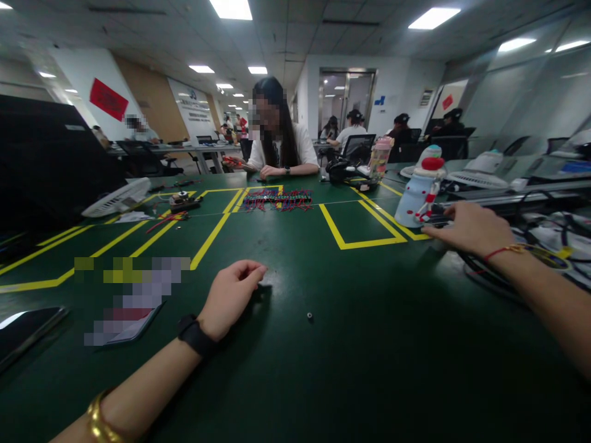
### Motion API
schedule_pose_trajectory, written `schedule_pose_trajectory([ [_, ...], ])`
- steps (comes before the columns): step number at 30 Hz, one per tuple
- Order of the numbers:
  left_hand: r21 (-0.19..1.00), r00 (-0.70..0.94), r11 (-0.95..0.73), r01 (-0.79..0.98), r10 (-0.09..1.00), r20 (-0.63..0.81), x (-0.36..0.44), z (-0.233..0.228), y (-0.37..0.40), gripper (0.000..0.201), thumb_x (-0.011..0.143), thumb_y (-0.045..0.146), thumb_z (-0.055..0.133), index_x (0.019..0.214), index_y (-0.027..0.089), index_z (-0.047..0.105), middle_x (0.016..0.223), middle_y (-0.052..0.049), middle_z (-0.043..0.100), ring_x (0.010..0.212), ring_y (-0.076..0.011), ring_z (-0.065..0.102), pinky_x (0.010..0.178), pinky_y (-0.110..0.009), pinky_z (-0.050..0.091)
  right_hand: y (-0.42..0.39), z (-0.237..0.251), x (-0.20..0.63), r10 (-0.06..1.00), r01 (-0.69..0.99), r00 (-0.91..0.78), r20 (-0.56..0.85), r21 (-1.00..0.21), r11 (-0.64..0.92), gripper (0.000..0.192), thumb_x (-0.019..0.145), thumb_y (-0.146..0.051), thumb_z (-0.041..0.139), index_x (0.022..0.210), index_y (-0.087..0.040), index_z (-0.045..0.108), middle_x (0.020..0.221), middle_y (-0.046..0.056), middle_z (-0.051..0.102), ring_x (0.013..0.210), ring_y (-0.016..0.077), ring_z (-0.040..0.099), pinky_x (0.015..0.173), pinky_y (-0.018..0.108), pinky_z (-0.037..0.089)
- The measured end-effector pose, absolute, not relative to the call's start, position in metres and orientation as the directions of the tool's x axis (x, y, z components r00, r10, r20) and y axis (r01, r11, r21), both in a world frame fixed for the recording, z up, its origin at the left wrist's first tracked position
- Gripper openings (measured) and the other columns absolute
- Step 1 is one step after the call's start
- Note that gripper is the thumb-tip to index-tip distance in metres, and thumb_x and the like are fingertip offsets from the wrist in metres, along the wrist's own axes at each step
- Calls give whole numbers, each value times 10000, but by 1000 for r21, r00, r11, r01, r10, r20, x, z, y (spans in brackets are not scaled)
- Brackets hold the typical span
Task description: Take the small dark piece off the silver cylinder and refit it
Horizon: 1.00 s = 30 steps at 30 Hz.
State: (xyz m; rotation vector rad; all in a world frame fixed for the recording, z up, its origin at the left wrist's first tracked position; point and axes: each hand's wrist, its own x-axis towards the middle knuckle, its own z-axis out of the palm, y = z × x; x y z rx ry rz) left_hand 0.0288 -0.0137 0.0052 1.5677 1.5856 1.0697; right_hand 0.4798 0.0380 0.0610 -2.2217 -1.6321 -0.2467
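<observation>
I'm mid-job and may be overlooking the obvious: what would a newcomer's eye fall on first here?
Probably the light blue bottle with red details, just beyond the right hand. Next, the yellow tape outlines on the green table, and the tangle of red and blue wires in front of the person across it. The small ring-shaped part, lying on the table to the right of the left hand, is easier to miss.

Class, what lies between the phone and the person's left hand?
The head view shows a flat, partly pixelated item between the phone and the left hand.
</observation>
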Motion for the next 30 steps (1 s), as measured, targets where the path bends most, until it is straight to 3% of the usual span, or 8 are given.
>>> schedule_pose_trajectory([
  [3,899,-94,-40,437,992,89,29,4,-13,307,703,467,604,819,187,659,620,18,565,541,-123,490,492,-224,343,13,59,410,847,954,-29,530,-238,181,394,734,-514,568,913,-162,586,950,128,577,849,219,525,754,375,420],
  [6,902,-91,-40,431,992,88,30,3,-13,307,700,465,604,819,187,661,605,23,559,513,-117,473,481,-223,333,-26,42,327,781,716,-505,369,-327,617,305,846,-364,485,1089,-213,590,1076,72,565,962,169,512,852,327,422],
  [10,888,-84,-50,457,992,98,30,3,-14,308,709,462,595,830,187,660,617,19,567,506,-115,469,478,-225,332,-60,18,266,663,576,-716,218,-351,738,299,863,-289,486,1137,-241,597,1072,53,572,968,158,497,829,309,430],
  [14,876,-64,-52,479,994,94,30,5,-15,309,726,462,579,838,184,654,602,21,550,495,-112,460,474,-224,328,-52,22,281,750,608,-618,236,-462,646,199,865,-281,467,892,-202,648,876,40,606,815,131,534,729,275,444],
  [17,885,-68,-41,464,994,82,30,6,-15,303,719,459,584,830,186,654,578,29,537,476,-109,447,465,-225,320,-27,42,321,915,669,-296,273,-625,403,226,833,-363,497,891,-172,602,779,40,611,669,120,539,600,251,437],
  [20,894,-68,-38,446,995,76,30,6,-15,298,710,454,590,826,187,653,574,33,535,469,-107,439,463,-224,319,0,63,373,950,700,11,311,-681,214,319,767,-419,572,910,-136,601,811,74,636,670,127,556,614,251,430],
  [26,887,-59,-38,460,996,73,30,6,-15,290,709,451,591,818,191,656,579,32,539,494,-113,459,472,-224,329,27,85,476,913,946,204,354,-312,-90,328,723,-412,612,872,-129,689,864,97,658,735,134,547,690,278,352],
  [30,874,-56,-46,484,995,83,29,5,-14,295,720,452,588,836,189,656,596,26,543,505,-113,462,472,-219,327,34,84,516,938,974,223,264,-107,-201,317,705,-401,628,876,-146,705,828,85,658,716,130,520,672,280,316],
])
